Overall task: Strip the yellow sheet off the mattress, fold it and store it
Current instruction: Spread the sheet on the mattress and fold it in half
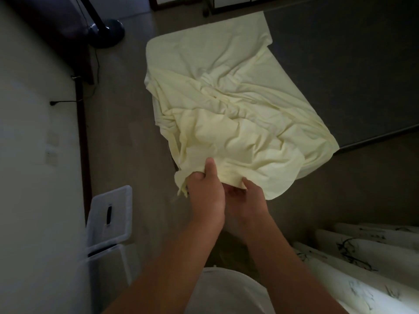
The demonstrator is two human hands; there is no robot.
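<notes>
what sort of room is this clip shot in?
Most likely a bedroom, dimly lit. A dark mattress is half covered by a crumpled yellow sheet, a clear plastic storage bin stands against the wall, and a round stand base sits on the floor.

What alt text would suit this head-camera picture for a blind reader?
A person's left hand and right hand grip the near edge of a crumpled yellow sheet, partly pulled off a dark mattress. A clear plastic bin stands at left.
</notes>
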